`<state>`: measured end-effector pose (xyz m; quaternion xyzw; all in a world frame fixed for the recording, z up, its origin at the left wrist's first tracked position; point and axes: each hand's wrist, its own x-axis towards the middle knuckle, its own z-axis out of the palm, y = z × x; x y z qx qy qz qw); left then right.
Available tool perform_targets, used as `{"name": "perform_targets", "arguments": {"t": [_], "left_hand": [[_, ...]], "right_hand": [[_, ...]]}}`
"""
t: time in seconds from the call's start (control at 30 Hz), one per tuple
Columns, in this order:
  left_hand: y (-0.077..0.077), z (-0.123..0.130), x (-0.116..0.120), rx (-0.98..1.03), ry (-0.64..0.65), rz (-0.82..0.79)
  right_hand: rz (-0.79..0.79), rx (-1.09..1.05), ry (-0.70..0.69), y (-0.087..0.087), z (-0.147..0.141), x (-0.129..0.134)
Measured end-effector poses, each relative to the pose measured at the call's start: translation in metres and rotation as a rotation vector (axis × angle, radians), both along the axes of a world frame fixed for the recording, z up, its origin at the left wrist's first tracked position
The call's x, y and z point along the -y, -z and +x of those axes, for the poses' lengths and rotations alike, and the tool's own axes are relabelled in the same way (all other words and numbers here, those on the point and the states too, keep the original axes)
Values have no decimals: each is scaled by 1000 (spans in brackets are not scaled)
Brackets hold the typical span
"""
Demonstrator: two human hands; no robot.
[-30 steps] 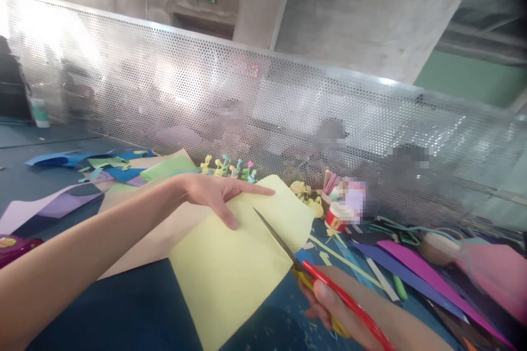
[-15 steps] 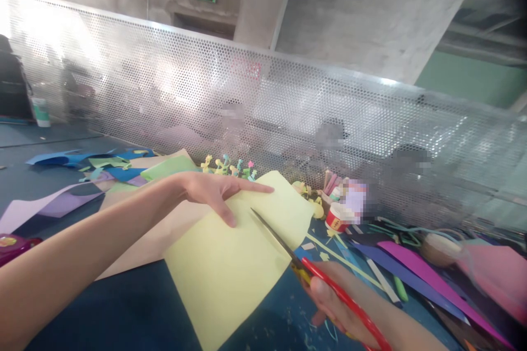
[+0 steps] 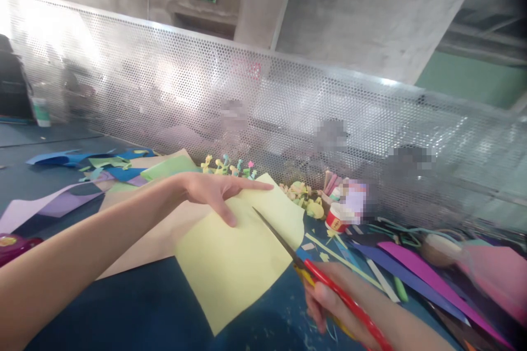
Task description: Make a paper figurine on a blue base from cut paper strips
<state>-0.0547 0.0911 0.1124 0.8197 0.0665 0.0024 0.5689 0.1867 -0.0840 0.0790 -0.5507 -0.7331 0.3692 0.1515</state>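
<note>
A pale yellow sheet of paper [image 3: 230, 269] is raised at a slant over the dark blue table. My left hand [image 3: 212, 192] holds its far-left part, thumb lying on the face and index finger stretched along the far edge; the other fingers are hidden. In my right hand [image 3: 329, 296] is a pair of scissors [image 3: 341, 299] with red and yellow handles. The blade crosses the sheet from the right edge, its tip pointing up-left near my left thumb. Only one blade shows over the paper.
Tan paper [image 3: 152, 236] lies under my left forearm, with purple paper [image 3: 61, 203] farther left. Small paper flowers [image 3: 226, 166] stand behind the sheet. A red-and-white cup [image 3: 336, 219], strips and magenta paper [image 3: 428, 274] are at right. A perforated metal screen [image 3: 280, 104] runs behind.
The yellow sheet has shifted and tilted, its near corner rising and its right corner drawing left. My right hand with the scissors has moved slightly down and right; my left hand has stayed.
</note>
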Motion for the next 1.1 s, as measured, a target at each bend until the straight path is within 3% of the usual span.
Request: {"name": "perform_targets", "arguments": {"t": [0.1,0.3,0.67,0.9,1.1], "left_hand": [[1,1,2,-3,-1,20],[2,6,8,-54,-30,102],[-11,8,20,-21,-67,477],[-10,8,20,-28,-70,471],[-5,10,18,-40,-58,401]], "right_hand": [[99,93,-54,-4,-1,4],[117,85,-88,-8,-6,6],[61,38,19,2,-11,3],[-37,11,181,6,-13,1],[20,1,113,6,-12,1]]}}
